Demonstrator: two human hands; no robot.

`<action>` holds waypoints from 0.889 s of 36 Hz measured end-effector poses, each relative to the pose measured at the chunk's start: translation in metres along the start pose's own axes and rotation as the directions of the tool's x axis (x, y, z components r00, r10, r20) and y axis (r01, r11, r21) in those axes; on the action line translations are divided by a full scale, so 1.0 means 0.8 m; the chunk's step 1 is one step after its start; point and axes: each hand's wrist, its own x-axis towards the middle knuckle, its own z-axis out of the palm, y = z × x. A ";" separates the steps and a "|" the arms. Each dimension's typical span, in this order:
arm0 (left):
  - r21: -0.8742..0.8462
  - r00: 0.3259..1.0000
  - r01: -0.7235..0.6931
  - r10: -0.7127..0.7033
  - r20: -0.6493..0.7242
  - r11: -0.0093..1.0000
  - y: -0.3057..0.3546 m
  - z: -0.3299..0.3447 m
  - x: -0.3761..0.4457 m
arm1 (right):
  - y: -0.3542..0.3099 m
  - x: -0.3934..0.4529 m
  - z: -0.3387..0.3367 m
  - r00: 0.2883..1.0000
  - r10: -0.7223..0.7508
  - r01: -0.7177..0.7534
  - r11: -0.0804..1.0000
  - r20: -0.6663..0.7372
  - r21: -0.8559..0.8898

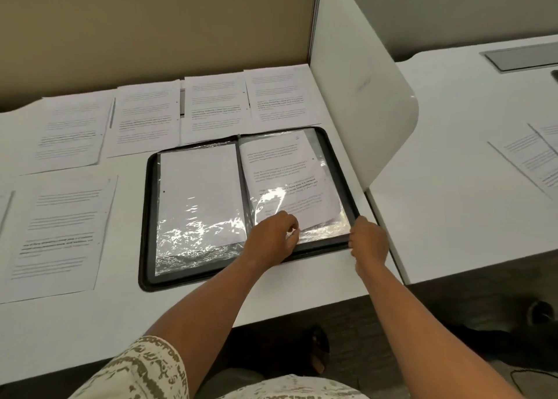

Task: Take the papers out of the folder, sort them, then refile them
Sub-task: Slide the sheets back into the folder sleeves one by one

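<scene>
A black folder [145,223] lies open on the white desk, with clear plastic sleeves on both sides. The left sleeve holds a blank-looking sheet [199,184]. The right sleeve holds a printed page [283,172]. My left hand [273,237] pinches the lower edge of that page and sleeve near the folder's spine. My right hand [368,238] grips the folder's lower right corner. Several printed papers [148,115] lie in a row behind the folder, and another paper [60,232] lies to its left.
A white divider panel [359,91] stands along the desk's right edge, close to the folder. Beyond it a second desk [453,217] carries more papers [531,157]. A tan partition wall closes the back. Shoes show on the floor below the desk.
</scene>
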 end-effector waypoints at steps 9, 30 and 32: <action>0.202 0.967 -0.154 0.106 0.233 0.967 -0.011 0.007 -0.003 | -0.002 0.012 0.006 0.965 -0.178 0.222 0.945 0.191 -0.239; -0.671 0.849 0.346 -0.523 -0.074 0.656 -0.053 -0.077 -0.001 | -0.026 -0.113 0.111 0.629 -0.626 0.744 0.656 0.462 -0.126; -0.704 0.836 0.343 -0.543 -0.072 0.621 -0.066 -0.089 -0.008 | -0.022 -0.126 0.128 0.577 -0.631 0.781 0.612 0.519 -0.124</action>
